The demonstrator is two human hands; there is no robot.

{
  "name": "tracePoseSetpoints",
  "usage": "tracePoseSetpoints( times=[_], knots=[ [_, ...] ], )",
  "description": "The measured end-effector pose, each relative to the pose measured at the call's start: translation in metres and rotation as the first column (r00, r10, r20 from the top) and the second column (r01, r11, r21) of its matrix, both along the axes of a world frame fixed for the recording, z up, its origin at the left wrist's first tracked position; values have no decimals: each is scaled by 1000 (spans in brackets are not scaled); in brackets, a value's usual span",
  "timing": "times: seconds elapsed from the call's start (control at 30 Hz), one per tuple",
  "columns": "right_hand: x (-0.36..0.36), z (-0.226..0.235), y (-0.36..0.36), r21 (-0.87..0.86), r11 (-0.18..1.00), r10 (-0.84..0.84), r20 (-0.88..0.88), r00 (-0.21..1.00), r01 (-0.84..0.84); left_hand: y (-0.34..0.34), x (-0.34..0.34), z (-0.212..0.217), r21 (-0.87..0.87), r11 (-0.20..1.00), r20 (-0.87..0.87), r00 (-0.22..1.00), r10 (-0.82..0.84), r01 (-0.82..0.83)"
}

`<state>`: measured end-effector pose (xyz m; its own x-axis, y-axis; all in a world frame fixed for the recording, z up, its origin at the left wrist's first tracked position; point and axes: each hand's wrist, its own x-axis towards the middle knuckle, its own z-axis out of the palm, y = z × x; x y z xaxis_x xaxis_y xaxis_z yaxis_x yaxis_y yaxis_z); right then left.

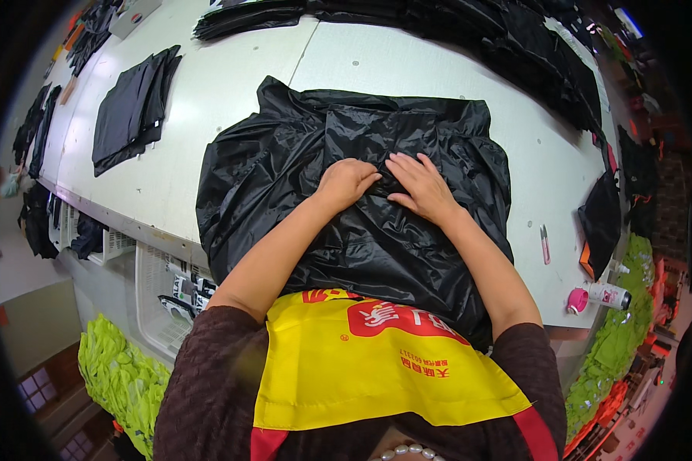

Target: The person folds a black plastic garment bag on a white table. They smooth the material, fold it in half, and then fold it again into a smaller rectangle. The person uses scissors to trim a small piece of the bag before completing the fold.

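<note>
A shiny black garment (284, 207) lies crumpled in front of me, its near edge against my yellow apron (338, 384). Across its upper middle is a flatter, creased rectangular panel (380, 134). My left hand (346, 184) rests at the panel's lower left with the fingers curled together, and a bit of the fabric seems pinched there. Beside it my right hand (424, 188) presses on the cloth, palm down, fingers stretched and spread. What lies under both palms is hidden.
A folded black stack (134, 104) sits on the white table (238, 65) at left. More black piles (469, 31) line the far side. At right are a small pink-handled cutter (544, 244), a black pouch (600, 215) and a bottle (609, 296). A white basket (150, 300) stands below the left edge.
</note>
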<state>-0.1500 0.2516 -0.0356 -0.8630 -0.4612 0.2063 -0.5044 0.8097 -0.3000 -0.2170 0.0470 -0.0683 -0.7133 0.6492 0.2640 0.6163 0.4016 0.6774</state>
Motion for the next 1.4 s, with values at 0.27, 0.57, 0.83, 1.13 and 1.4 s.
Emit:
tracePoseSetpoints(
  times=[0.27, 0.57, 0.83, 1.13, 1.4],
  knots=[
    [-9, -14, 1, -230, 968, -100, 14, 995, 100, 5, 9, 27, -14, 997, 93, 993, 78, -77],
    [-12, 39, -14, 20, 998, -61, -251, 966, 68, 9, -5, 12, -214, 972, 91, 989, 120, -99],
    [-42, -23, 11, -267, 958, -64, 149, 987, 103, 16, -17, 38, -113, 976, -156, 974, 167, -185],
    [-42, 25, 0, -51, 999, -22, -191, 981, 13, 7, -42, 12, -110, 993, -222, 973, -67, 44],
    [-63, -20, 19, -272, 952, -91, 194, 977, 143, 21, -40, 34, -45, 996, -461, 886, 52, -81]
  ],
)
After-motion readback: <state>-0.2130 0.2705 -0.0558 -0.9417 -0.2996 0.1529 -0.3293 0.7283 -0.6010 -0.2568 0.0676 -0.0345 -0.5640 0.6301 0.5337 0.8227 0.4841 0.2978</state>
